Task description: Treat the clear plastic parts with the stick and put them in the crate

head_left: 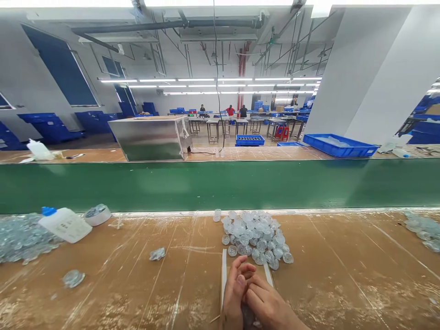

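Cupping our hands (249, 293) around something unclear at the cardboard-covered desk (165, 288), we face clear plastic discs (252, 236), a green conveyor belt (220, 188) and a factory hall (220, 59).

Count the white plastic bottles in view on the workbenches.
3: a blue-capped white plastic bottle at near left, a white plastic bottle on the far brown-topped bench's left, another at its right. More may be hidden.
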A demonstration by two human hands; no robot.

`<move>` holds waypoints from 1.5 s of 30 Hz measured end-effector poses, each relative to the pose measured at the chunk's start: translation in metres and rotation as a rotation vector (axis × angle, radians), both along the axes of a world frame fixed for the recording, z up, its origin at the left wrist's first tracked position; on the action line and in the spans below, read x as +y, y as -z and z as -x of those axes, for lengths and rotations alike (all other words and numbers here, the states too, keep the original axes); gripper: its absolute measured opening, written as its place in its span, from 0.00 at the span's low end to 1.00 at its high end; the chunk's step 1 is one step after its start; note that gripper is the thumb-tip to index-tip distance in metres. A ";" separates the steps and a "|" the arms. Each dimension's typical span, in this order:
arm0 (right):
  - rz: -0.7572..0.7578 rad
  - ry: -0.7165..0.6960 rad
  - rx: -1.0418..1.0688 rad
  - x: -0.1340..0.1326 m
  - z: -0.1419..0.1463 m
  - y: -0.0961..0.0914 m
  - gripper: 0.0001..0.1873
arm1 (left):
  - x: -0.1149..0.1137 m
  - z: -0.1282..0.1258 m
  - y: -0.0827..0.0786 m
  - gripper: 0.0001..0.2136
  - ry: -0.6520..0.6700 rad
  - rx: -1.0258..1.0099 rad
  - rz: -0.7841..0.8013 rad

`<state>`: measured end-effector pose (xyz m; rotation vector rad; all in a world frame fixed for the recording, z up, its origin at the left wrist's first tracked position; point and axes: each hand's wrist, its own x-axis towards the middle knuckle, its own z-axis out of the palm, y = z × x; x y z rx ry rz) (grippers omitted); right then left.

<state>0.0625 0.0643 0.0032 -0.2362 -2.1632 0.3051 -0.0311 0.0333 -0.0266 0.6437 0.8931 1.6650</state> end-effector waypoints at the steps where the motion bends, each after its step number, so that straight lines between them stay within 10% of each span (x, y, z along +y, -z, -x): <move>1: 0.064 -0.020 -0.002 0.001 -0.007 -0.002 0.08 | 0.003 -0.001 -0.002 0.31 0.005 0.019 -0.014; 8: 0.679 0.134 0.055 0.014 -0.094 -0.014 0.17 | 0.015 0.027 -0.004 0.23 0.165 0.282 0.006; 13: 1.051 -0.209 0.409 0.014 -0.118 -0.009 0.37 | 0.016 0.048 0.006 0.24 0.249 0.471 0.050; 19: 1.174 -0.564 0.735 0.011 -0.112 -0.012 0.31 | 0.024 0.066 -0.016 0.26 0.066 0.477 0.109; 24: 1.171 -0.568 0.819 0.020 -0.109 -0.005 0.25 | 0.034 0.081 -0.008 0.27 0.038 0.496 0.120; 29: 1.111 -0.316 0.708 0.037 -0.135 0.022 0.34 | 0.043 0.103 0.011 0.25 0.109 0.610 0.115; 36: 0.560 0.780 -0.381 0.111 -0.228 0.083 0.38 | 0.073 0.121 0.011 0.23 -0.135 0.816 0.138; 45: 0.287 1.016 -0.450 0.120 -0.214 0.059 0.29 | 0.102 0.109 0.012 0.14 -0.032 0.982 0.021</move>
